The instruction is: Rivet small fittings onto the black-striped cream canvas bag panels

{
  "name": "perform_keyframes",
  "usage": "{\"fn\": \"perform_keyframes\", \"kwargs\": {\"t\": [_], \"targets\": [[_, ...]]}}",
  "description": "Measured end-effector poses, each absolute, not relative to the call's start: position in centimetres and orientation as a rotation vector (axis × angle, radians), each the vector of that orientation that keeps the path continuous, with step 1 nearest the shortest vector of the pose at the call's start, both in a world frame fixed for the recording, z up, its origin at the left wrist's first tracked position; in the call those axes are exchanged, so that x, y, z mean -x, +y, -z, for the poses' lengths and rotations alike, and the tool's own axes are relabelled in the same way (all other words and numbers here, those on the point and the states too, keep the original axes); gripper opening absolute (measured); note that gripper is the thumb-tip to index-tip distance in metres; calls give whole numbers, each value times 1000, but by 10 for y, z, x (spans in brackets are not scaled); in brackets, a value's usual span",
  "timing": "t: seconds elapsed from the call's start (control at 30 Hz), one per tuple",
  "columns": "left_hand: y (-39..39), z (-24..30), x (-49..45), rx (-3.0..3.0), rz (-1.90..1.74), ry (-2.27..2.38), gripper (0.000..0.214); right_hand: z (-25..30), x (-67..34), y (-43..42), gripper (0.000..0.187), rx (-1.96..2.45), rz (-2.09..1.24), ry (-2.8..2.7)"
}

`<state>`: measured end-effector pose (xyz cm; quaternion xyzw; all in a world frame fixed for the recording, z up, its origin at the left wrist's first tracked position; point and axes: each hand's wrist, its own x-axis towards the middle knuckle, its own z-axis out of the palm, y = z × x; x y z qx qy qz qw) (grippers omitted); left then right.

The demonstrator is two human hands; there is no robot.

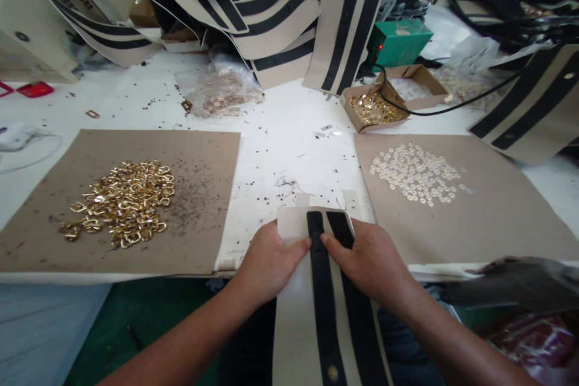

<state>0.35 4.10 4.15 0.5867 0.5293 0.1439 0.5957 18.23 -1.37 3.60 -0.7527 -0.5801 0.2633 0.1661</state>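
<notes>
A long cream panel with two black stripes (296, 313) lies over my lap, its rounded top end resting at the table's front edge. My left hand (269, 259) grips the panel's left side, with the thumb pressed on the left black stripe. From the other side my right hand (373, 256) grips it too, its thumb on the same stripe close to the left thumb. Both hands' other fingers are hidden beneath the panel. Low on that stripe sits a small gold-coloured stud (333, 372). Whatever lies under the thumbs cannot be made out.
Gold metal loops (131, 199) are heaped on a brown sheet (203, 241) at left. White washer-like rings (416, 172) lie on the right sheet (488, 223). Behind stand a cardboard box of gold pieces (373, 105), a green box (400, 42) and more striped panels (344, 36).
</notes>
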Motion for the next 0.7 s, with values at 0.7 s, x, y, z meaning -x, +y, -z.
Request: {"fn": "perform_keyframes", "kwargs": {"t": [0.7], "targets": [[29,-46,-2,-1207,-310,1295,16,-40,-181,-28,26,2015,-912,-1412]]}}
